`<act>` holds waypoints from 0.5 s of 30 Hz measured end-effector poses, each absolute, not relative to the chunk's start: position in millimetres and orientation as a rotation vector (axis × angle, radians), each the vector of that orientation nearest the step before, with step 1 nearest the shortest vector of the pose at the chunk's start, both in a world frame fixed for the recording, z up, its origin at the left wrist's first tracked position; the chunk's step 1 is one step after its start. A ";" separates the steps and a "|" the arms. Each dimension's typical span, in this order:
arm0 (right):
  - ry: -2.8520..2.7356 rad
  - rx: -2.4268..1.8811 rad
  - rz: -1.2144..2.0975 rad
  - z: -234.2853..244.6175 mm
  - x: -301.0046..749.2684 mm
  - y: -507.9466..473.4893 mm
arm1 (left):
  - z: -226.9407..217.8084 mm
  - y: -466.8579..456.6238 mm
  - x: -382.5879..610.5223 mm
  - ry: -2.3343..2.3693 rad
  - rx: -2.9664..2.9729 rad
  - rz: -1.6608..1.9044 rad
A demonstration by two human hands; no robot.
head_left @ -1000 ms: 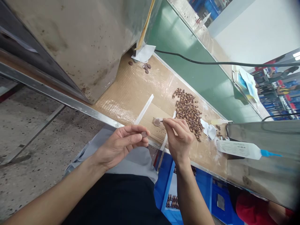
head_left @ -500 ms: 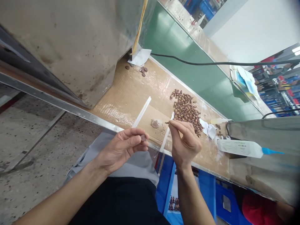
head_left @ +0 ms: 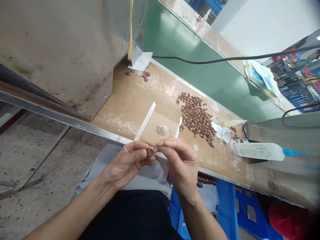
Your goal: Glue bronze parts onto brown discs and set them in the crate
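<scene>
My left hand (head_left: 128, 161) pinches a small brown disc (head_left: 149, 152) between thumb and fingertips. Its fingertips meet those of my right hand (head_left: 183, 163) just above the bench's front edge. A tiny copper-brown piece (head_left: 160, 149) is pinched in my right hand and brought up against the disc; the fingers cover much of both. Behind the hands sits a small clear dish (head_left: 162, 130) on cardboard between two white strips (head_left: 145, 122). A heap of copper-brown pieces (head_left: 197, 116) lies to its right.
On the right, a white bottle with a blue nozzle (head_left: 260, 151) lies near crumpled white paper (head_left: 222, 132). Several brown discs (head_left: 146, 76) lie by a metal housing (head_left: 62, 50). A black cable (head_left: 200, 62) crosses the green panel. Blue crates (head_left: 226, 206) stand below the bench.
My right hand has moved left and down with its small piece, bringing it to the disc in my left hand. The camera view has shifted slightly.
</scene>
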State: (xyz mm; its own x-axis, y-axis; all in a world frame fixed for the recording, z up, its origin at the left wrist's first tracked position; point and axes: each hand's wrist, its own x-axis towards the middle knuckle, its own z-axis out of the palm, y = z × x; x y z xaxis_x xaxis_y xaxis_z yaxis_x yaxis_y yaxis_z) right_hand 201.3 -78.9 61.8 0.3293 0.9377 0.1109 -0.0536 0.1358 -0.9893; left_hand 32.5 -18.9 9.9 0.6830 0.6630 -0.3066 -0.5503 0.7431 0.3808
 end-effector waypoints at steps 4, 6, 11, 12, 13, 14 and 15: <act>-0.906 -1.149 0.983 59.6 195.3 -79.0 | 14.4 -20.6 34.9 0.472 0.265 0.731; -0.895 -1.148 0.988 59.2 194.1 -79.4 | 16.8 -20.9 35.9 0.482 0.262 0.742; -0.900 -1.185 0.979 59.8 194.4 -80.8 | 19.8 -21.3 37.3 0.499 0.254 0.745; -0.905 -1.190 0.975 59.8 194.6 -81.0 | 19.9 -21.4 37.3 0.500 0.252 0.743; -0.913 -1.194 0.971 59.9 194.8 -81.1 | 19.9 -21.5 37.2 0.501 0.249 0.742; -0.924 -1.195 0.965 59.9 195.0 -81.2 | 20.0 -21.7 37.1 0.502 0.248 0.739; -0.935 -1.196 0.957 59.8 195.2 -81.2 | 20.1 -21.9 36.9 0.504 0.244 0.739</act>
State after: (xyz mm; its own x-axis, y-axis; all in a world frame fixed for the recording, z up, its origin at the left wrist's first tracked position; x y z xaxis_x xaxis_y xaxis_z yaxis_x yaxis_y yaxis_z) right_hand 195.2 -81.2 59.8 0.3207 0.9443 0.0739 -0.0952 0.1098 -0.9894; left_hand 36.9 -21.9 20.1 0.6279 0.6948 -0.3507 -0.5804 0.7182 0.3839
